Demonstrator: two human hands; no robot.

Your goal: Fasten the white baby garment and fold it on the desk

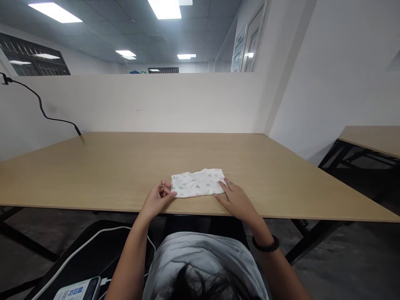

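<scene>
A small white baby garment (196,183) with a sparse print lies folded into a flat, wide strip near the front edge of the table. A dip like a neckline shows along its far edge. At the garment's left end, my left hand (158,198) has its fingers curled and its thumb against the near corner, closed on the edge. My right hand (236,200) rests on the right end with fingers spread, the fingertips lying flat on the fabric. A dark beaded bracelet (265,246) circles my right wrist.
The light wooden table (125,158) meets a low white partition (175,102) at its back. A black cable (40,104) hangs at the left. Below, a power bank (78,289) with a white cable (81,246) lies on a black seat. Another table (375,139) stands right.
</scene>
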